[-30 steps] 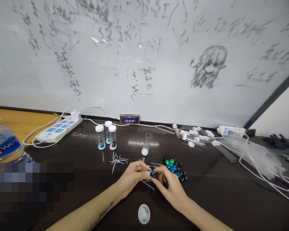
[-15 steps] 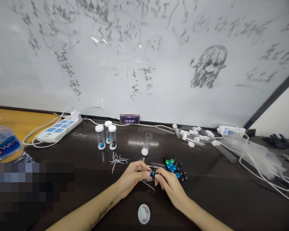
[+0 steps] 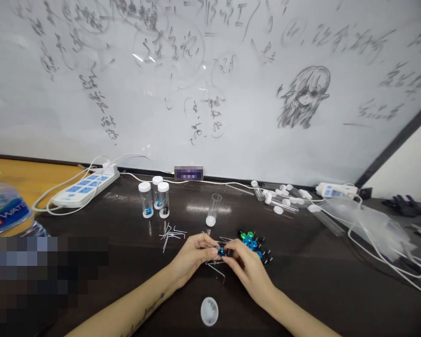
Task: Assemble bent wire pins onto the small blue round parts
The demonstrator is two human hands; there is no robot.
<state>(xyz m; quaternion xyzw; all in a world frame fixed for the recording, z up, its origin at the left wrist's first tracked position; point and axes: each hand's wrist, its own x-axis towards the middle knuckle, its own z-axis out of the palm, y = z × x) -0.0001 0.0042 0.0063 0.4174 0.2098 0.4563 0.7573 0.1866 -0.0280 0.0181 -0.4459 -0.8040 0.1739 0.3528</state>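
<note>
My left hand [image 3: 191, 258] and my right hand [image 3: 250, 269] meet over the dark table, fingers pinched together on a small blue and black part [image 3: 221, 252]. A thin metal pin seems to lie under the left fingers. Just right of the hands is a pile of blue, green and black small parts [image 3: 254, 244]. Loose metal pins [image 3: 171, 233] lie left of the hands. An open clear vial [image 3: 214, 209] stands beyond them, upside down on its white cap. A white lid [image 3: 209, 311] lies near me.
Three capped vials [image 3: 155, 199] stand at the back left beside a white power strip [image 3: 86, 186]. More vials and caps [image 3: 279, 196], clear plastic bags [image 3: 365, 220] and white cables lie to the right. A water bottle [image 3: 7, 213] is at far left. A whiteboard rises behind.
The right hand's fingers have shifted slightly on the small part; both hands stay in the same spot.
</note>
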